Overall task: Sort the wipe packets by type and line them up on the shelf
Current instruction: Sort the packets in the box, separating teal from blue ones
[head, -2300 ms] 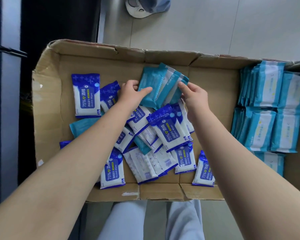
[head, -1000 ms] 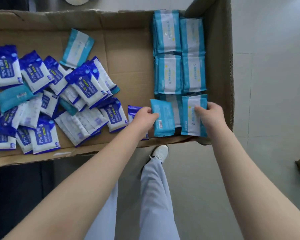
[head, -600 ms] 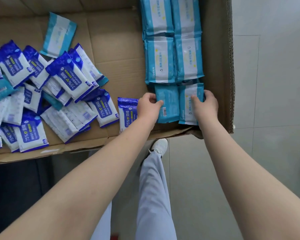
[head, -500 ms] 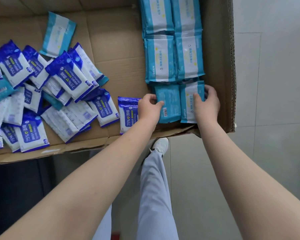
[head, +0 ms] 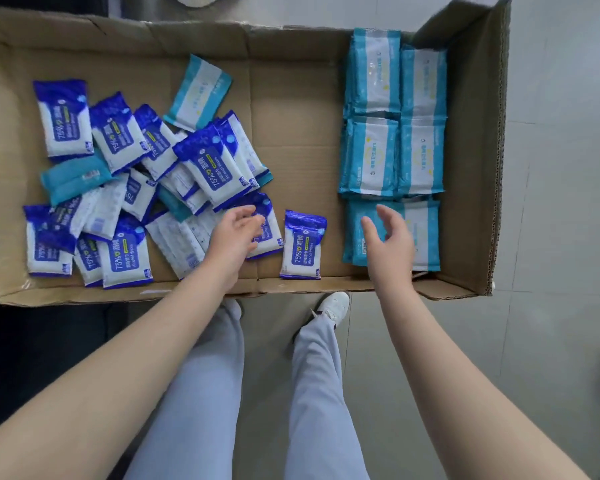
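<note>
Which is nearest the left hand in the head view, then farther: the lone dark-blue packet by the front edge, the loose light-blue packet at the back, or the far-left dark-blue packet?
From the left hand:
1. Lone dark-blue packet, just right of it, apart from the pile.
2. Loose light-blue packet, behind the pile.
3. Far-left dark-blue packet, at the pile's back-left corner.

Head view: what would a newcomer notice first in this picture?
First, the loose pile of mostly dark blue packets in the left half of the cardboard box. Against it, the light blue packets lie in tidy rows along the right wall. The left hand and right hand are open above the packets, holding nothing.
</note>
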Demonstrator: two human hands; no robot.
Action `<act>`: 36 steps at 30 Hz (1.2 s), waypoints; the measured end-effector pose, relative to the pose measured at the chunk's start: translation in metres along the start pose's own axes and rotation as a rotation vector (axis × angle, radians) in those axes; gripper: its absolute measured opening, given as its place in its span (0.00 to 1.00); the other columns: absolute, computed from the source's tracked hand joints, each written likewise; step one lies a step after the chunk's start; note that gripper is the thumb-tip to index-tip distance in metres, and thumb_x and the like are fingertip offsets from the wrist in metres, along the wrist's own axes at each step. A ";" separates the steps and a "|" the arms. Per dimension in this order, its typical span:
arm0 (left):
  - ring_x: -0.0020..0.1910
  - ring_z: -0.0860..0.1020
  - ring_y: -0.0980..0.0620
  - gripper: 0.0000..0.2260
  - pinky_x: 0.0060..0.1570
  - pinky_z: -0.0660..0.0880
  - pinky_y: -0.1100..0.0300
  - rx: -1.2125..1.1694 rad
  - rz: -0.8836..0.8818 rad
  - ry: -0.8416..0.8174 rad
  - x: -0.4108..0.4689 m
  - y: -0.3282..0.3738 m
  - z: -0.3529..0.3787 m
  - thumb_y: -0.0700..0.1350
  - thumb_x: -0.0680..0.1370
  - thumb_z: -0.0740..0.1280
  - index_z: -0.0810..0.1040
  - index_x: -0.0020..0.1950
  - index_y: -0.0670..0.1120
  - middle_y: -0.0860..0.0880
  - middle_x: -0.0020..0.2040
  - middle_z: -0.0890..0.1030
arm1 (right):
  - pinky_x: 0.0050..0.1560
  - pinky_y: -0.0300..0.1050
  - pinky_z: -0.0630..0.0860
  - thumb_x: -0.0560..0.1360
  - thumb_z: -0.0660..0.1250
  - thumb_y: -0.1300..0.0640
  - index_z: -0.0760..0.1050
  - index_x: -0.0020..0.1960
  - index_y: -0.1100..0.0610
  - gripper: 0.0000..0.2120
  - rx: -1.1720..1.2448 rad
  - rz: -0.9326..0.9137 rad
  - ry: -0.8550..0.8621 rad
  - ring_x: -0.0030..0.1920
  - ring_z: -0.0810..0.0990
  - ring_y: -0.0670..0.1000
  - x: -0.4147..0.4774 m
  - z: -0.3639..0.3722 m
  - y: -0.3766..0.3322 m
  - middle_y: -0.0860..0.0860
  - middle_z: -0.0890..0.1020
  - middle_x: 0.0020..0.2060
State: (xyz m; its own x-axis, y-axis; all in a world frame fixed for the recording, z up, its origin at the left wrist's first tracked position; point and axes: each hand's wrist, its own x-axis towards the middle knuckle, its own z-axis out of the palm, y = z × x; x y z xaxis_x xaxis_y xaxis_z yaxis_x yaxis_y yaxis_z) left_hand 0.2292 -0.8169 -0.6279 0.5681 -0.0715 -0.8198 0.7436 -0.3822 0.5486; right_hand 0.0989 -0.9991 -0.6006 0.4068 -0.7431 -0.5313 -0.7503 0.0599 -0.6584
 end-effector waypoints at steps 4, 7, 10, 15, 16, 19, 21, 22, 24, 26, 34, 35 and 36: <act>0.57 0.78 0.54 0.09 0.54 0.76 0.58 0.036 0.063 0.054 0.010 0.009 -0.064 0.46 0.80 0.66 0.73 0.60 0.52 0.51 0.56 0.79 | 0.67 0.42 0.69 0.79 0.68 0.52 0.73 0.69 0.53 0.19 -0.038 -0.055 -0.126 0.65 0.73 0.44 -0.013 0.046 -0.034 0.46 0.77 0.65; 0.58 0.77 0.53 0.10 0.59 0.75 0.55 0.076 0.095 0.118 0.019 0.015 -0.109 0.46 0.80 0.66 0.74 0.61 0.52 0.51 0.56 0.79 | 0.66 0.42 0.70 0.79 0.68 0.51 0.72 0.69 0.53 0.20 -0.079 -0.096 -0.201 0.66 0.73 0.45 -0.022 0.084 -0.060 0.46 0.77 0.66; 0.60 0.76 0.53 0.13 0.58 0.73 0.57 0.089 0.106 0.176 0.029 0.020 -0.150 0.47 0.80 0.66 0.74 0.65 0.50 0.53 0.57 0.77 | 0.66 0.43 0.70 0.79 0.68 0.50 0.71 0.70 0.53 0.21 -0.118 -0.114 -0.261 0.67 0.73 0.45 -0.028 0.123 -0.081 0.47 0.76 0.67; 0.62 0.74 0.54 0.16 0.57 0.69 0.61 0.191 0.175 0.239 0.054 0.032 -0.208 0.48 0.80 0.67 0.74 0.66 0.48 0.50 0.65 0.76 | 0.63 0.43 0.71 0.78 0.67 0.46 0.68 0.73 0.51 0.26 -0.194 -0.087 -0.355 0.68 0.72 0.45 -0.035 0.184 -0.107 0.46 0.74 0.69; 0.63 0.73 0.54 0.16 0.59 0.70 0.59 0.213 0.189 0.246 0.060 0.035 -0.218 0.49 0.79 0.68 0.74 0.67 0.48 0.49 0.66 0.75 | 0.65 0.45 0.71 0.78 0.68 0.45 0.67 0.73 0.52 0.27 -0.208 -0.086 -0.363 0.68 0.71 0.47 -0.032 0.195 -0.113 0.47 0.74 0.69; 0.66 0.70 0.53 0.18 0.62 0.70 0.58 0.300 0.206 0.265 0.080 0.047 -0.243 0.50 0.80 0.67 0.72 0.69 0.49 0.48 0.69 0.72 | 0.64 0.46 0.71 0.78 0.67 0.43 0.68 0.73 0.53 0.28 -0.284 -0.114 -0.335 0.68 0.73 0.50 -0.019 0.225 -0.134 0.48 0.75 0.68; 0.67 0.70 0.50 0.20 0.58 0.68 0.60 0.367 0.210 0.293 0.096 0.055 -0.257 0.51 0.80 0.67 0.72 0.70 0.48 0.47 0.69 0.70 | 0.60 0.44 0.69 0.78 0.66 0.44 0.70 0.72 0.55 0.26 -0.343 -0.171 -0.255 0.66 0.73 0.52 -0.004 0.241 -0.148 0.51 0.77 0.66; 0.66 0.71 0.50 0.20 0.57 0.69 0.60 0.397 0.216 0.300 0.105 0.057 -0.263 0.51 0.80 0.67 0.71 0.70 0.47 0.46 0.69 0.70 | 0.62 0.46 0.69 0.79 0.66 0.44 0.71 0.71 0.56 0.25 -0.377 -0.210 -0.216 0.66 0.73 0.53 0.006 0.249 -0.154 0.52 0.77 0.65; 0.66 0.71 0.49 0.21 0.56 0.70 0.60 0.464 0.223 0.291 0.121 0.058 -0.273 0.52 0.79 0.67 0.71 0.70 0.46 0.46 0.69 0.69 | 0.67 0.50 0.69 0.79 0.65 0.43 0.71 0.70 0.56 0.25 -0.420 -0.229 -0.180 0.67 0.72 0.54 0.025 0.264 -0.165 0.52 0.77 0.65; 0.66 0.71 0.49 0.22 0.56 0.69 0.60 0.520 0.223 0.274 0.134 0.055 -0.281 0.51 0.79 0.67 0.71 0.70 0.45 0.46 0.70 0.68 | 0.68 0.54 0.69 0.78 0.64 0.40 0.70 0.71 0.56 0.28 -0.442 -0.175 -0.182 0.67 0.73 0.55 0.042 0.279 -0.175 0.52 0.77 0.67; 0.64 0.66 0.42 0.27 0.61 0.65 0.50 0.828 0.207 0.358 0.146 0.047 -0.290 0.58 0.75 0.69 0.71 0.70 0.48 0.46 0.65 0.69 | 0.57 0.45 0.73 0.76 0.70 0.43 0.64 0.73 0.55 0.32 -0.212 0.148 -0.175 0.52 0.75 0.47 0.072 0.312 -0.183 0.49 0.74 0.58; 0.64 0.65 0.42 0.27 0.61 0.65 0.50 0.843 0.196 0.360 0.145 0.047 -0.291 0.59 0.75 0.69 0.71 0.70 0.48 0.46 0.65 0.69 | 0.57 0.45 0.73 0.75 0.71 0.45 0.66 0.71 0.55 0.30 -0.158 0.193 -0.149 0.49 0.74 0.46 0.073 0.315 -0.182 0.48 0.74 0.56; 0.64 0.65 0.42 0.27 0.61 0.65 0.50 0.834 0.186 0.368 0.145 0.047 -0.292 0.60 0.74 0.70 0.72 0.69 0.48 0.46 0.64 0.69 | 0.58 0.45 0.74 0.74 0.73 0.45 0.67 0.69 0.55 0.29 -0.127 0.228 -0.128 0.48 0.74 0.45 0.073 0.320 -0.182 0.47 0.74 0.53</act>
State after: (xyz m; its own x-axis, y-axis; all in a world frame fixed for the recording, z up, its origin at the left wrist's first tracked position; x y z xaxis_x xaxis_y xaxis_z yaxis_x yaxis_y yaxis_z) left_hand 0.4498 -0.5762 -0.6733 0.8350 0.0442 -0.5485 0.2167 -0.9427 0.2538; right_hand 0.4315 -0.8509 -0.6902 0.2765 -0.6293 -0.7263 -0.8860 0.1259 -0.4463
